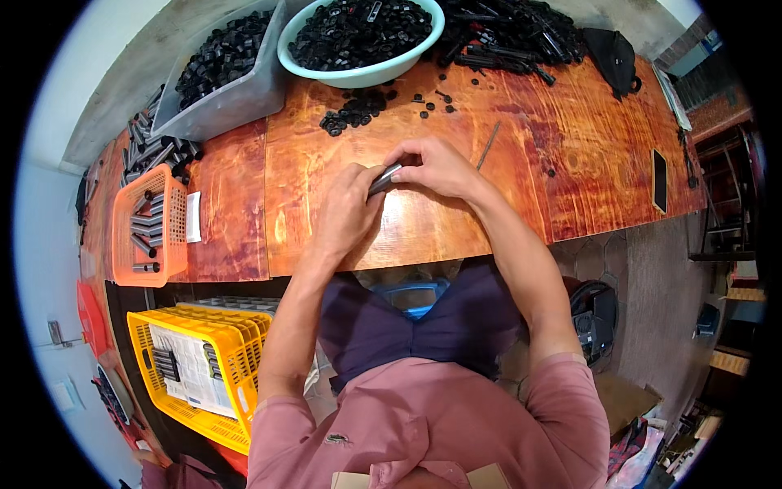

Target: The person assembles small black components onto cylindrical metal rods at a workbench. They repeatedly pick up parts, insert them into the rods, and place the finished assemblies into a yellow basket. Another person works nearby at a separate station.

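The left grip (pixel 350 200) and right grip (pixel 436 167) are narrow, both holding a dark cylindrical tube (pixel 383 180) slanted between them, over the wooden counter (pixel 456 232). Small black round parts (pixel 335 124) lie beyond.

A wooden table (pixel 599 175) is set against a stained wall (pixel 122 90) in a cluttered room.
The red-brown, glossy top is made up of joined panels, and a bright glare (pixel 411 228) is thrown back near its front edge. The wall is marked by a grey lower band, with white above. On the left, a pale blue panel (pixel 49 261) is fitted with a handle (pixel 54 332). The brownish floor (pixel 656 285) is bordered at the right by a dark metal rack (pixel 725 257).
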